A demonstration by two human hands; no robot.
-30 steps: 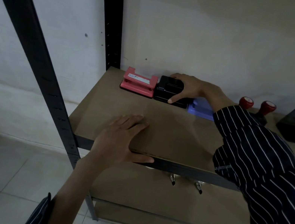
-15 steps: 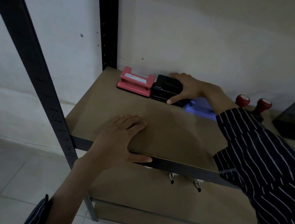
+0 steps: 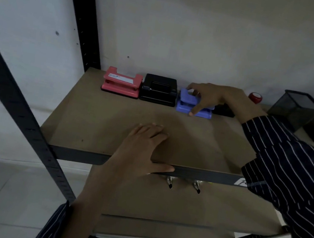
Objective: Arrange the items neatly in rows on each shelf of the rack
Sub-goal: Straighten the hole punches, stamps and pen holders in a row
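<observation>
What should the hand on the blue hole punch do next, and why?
Probably nudge the blue hole punch back a little. The right hand grips it, thumb at its front. The red hole punch and black hole punch already sit side by side at the back of the shelf, while the blue one's front edge looks slightly nearer.

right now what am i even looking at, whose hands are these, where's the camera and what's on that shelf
No machine here: a person wears one camera on the head, looking down at their own hands. The left hand rests flat on the front edge of a rack shelf. Along the back stand a red hole punch, a black hole punch and a blue hole punch in a row. The right hand grips the blue one. Further right are a red-topped stamp and a dark mesh holder.
</observation>
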